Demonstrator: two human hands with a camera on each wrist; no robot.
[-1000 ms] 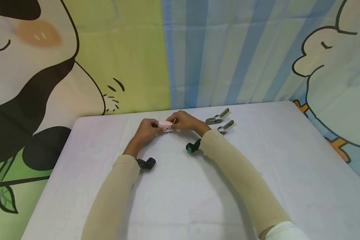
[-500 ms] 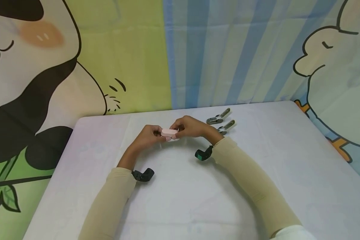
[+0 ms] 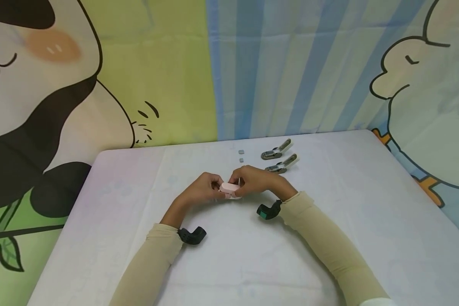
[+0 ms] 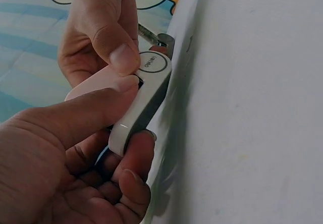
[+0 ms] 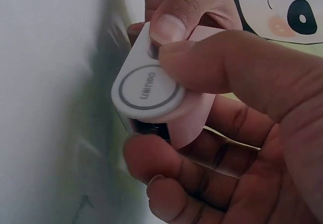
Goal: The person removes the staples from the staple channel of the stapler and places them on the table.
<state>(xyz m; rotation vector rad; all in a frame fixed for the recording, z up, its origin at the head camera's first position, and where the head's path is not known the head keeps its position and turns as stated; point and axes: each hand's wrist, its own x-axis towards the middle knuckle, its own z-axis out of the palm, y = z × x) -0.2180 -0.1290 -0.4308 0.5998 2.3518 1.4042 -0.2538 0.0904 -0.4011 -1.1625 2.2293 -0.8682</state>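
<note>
Both hands hold a small pink-and-white mini stapler [image 3: 229, 188] close over the white table. Its white face carries a round logo with "deli" lettering [image 5: 150, 89]. My left hand [image 3: 204, 188] grips one end, thumb on the white face and fingers curled under, as the left wrist view shows. At the other end my right hand [image 3: 254, 180] pinches it, thumb pressed beside the left thumb near a dark slot. In the right wrist view a dark gap shows beneath the rounded end, with a fingertip of the right hand right at it.
Two metal nail clippers [image 3: 276, 151] with raised levers lie beyond the right hand. Left of them are two tiny grey pieces [image 3: 241, 152], like staple strips. A patterned cloth [image 3: 168, 85] hangs behind the table's far edge. Each wrist wears a black camera [image 3: 192, 235].
Both hands have drawn the stapler toward the body and somewhat to the right. The two tiny grey pieces, hidden before, now show behind the hands.
</note>
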